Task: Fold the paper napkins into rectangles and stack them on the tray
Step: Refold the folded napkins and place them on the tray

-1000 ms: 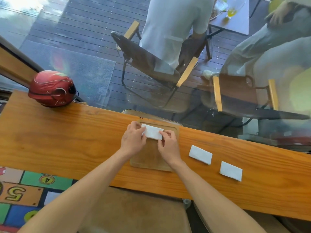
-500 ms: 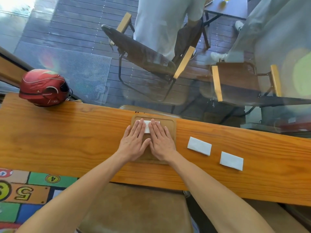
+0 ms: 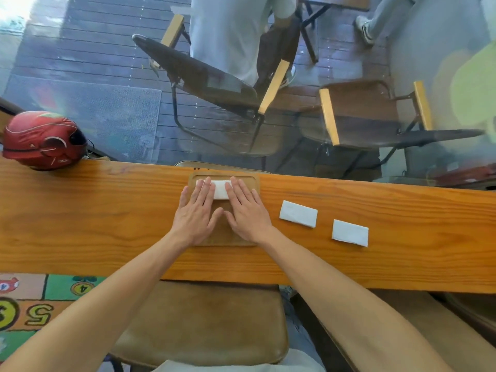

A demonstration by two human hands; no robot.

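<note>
both forearms bare to the elbow, no sleeves in view. left hand (image 3: 197, 210) and right hand (image 3: 245, 210) ungloved. no rings, no watch.

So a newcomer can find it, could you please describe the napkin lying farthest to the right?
Start at the long wooden counter and find the wooden tray under both hands. Two folded white napkins lie on bare wood to its right; yours is the outer napkin, farthest from the tray and nearer the counter's front edge.
</note>
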